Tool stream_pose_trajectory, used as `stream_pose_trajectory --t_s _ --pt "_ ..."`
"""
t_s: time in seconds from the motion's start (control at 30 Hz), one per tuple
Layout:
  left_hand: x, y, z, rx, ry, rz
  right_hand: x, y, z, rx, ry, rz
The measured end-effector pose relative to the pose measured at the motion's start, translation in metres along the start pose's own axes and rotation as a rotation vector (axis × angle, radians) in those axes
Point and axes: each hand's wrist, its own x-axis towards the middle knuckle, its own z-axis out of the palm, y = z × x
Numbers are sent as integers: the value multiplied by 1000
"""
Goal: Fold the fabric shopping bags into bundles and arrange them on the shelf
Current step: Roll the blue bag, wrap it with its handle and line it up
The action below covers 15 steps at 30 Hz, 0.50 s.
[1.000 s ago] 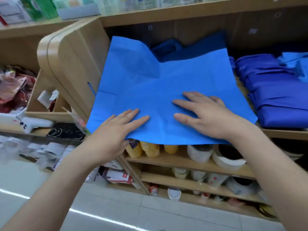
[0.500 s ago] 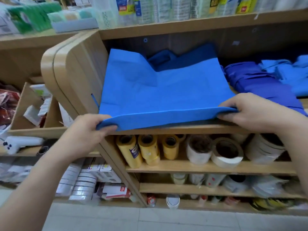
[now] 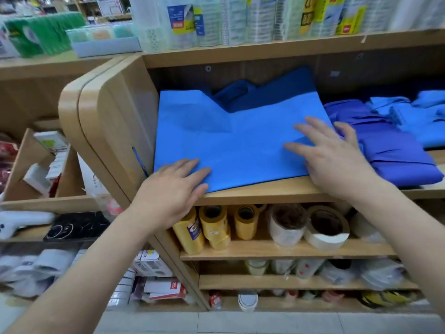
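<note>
I look down at a wooden shelf in a shop, seen from the head camera. A light blue fabric bag lies flat on this shelf in the middle of the view, its near edge close to the shelf's front lip.

My left hand rests on the bag's corner at 7 o'clock, fingers straight and held together, palm down, gripping nothing. My right hand lies over the bag's side at 4 o'clock, fingers spread wide and flat, pinching nothing (it is a little blurred, so I cannot tell how firmly it presses).

At 12 o'clock of the bag, a dark blue bag shows from behind and under it, towards the back of the shelf. At 3 o'clock, touching the bag's right edge, sits a folded violet-blue bundle, and further off at 2 o'clock lie paler blue bags, loosely heaped. At 9 o'clock stands the shelf's rounded wooden end panel.

On the shelf below, at 6 o'clock, yellow rolls stand beside white tape rolls. The board above, at 12 o'clock, carries a row of upright packets. At 8 o'clock, on a lower ledge, lies a black slab with a round dial pattern.
</note>
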Motion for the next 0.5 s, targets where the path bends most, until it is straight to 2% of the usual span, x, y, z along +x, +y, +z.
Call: stream_pose_trajectory --t_s 0.07,0.13,0.2,0.37,0.5 --pt "1 -5 5 -18 -147 -37 -1 -3 -1 23 -183 -54" --pt "1 -7 5 48 -187 -15 -2 -5 -5 -9 -347 -57" --pt "0 -6 -2 55 -209 -13 -1 -5 -11 -25 -436 -89" --pt "-12 -3 -22 -37 -206 3 5 2 -24 143 -536 -85" --pt "-24 -8 -36 -195 -219 -65 10 4 -30 100 -530 -137"
